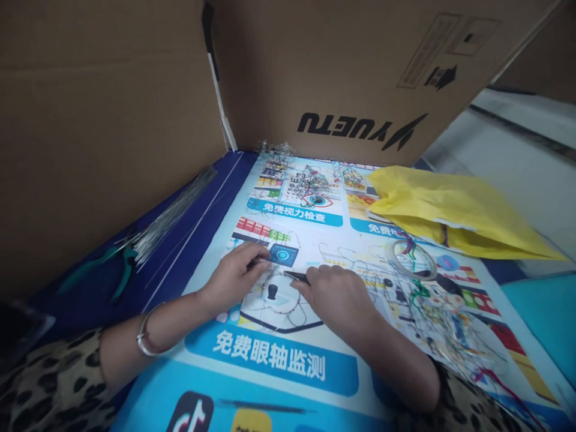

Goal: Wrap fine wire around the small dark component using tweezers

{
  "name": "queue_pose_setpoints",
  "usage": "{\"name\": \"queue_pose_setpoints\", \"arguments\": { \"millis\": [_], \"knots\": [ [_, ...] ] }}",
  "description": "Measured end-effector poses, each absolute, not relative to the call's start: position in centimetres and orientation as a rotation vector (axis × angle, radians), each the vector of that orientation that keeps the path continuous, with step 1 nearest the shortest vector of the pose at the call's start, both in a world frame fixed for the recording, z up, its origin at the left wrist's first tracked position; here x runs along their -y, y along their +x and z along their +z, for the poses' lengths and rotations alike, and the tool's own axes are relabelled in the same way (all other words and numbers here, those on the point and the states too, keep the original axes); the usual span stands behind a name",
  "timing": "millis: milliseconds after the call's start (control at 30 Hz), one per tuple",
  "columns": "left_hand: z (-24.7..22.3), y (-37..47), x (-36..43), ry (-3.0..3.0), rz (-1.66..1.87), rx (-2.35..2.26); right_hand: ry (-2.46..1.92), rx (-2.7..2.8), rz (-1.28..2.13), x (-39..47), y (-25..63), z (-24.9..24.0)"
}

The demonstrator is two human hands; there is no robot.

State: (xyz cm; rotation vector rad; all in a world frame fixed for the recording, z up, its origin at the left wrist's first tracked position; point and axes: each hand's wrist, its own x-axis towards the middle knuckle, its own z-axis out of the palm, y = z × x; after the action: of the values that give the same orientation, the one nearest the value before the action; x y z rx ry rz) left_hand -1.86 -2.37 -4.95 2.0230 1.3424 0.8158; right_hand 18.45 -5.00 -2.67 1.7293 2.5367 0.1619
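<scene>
My left hand [238, 273], fingers pinched together, is closed on a fine wire that is hard to make out. Close to its right, my right hand [335, 297] grips a slim dark pointed tool [296, 276], its handle hidden in the palm. The tool's tip points left at the left fingertips. Thin wire loops [288, 309] lie on the printed sheet [198, 300] under both hands.
Green-handled pliers [126, 273] and a bundle of straight wires [173, 213] lie left. Tangled wires [315, 180] are at the back. At right are a clear tape roll [434, 270], coloured threads [420, 294] and a yellow bag [441, 198]. Cardboard walls [270, 72] enclose the back.
</scene>
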Motion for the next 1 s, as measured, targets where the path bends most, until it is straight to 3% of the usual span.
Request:
{"name": "queue_pose_setpoints", "arguments": {
  "millis": [1000],
  "knots": [
    [-5.54,-1.28,1.87,2.354,0.699,-1.327,1.734,-2.475,0.133,4.51,17.96,-3.21]
  ]
}}
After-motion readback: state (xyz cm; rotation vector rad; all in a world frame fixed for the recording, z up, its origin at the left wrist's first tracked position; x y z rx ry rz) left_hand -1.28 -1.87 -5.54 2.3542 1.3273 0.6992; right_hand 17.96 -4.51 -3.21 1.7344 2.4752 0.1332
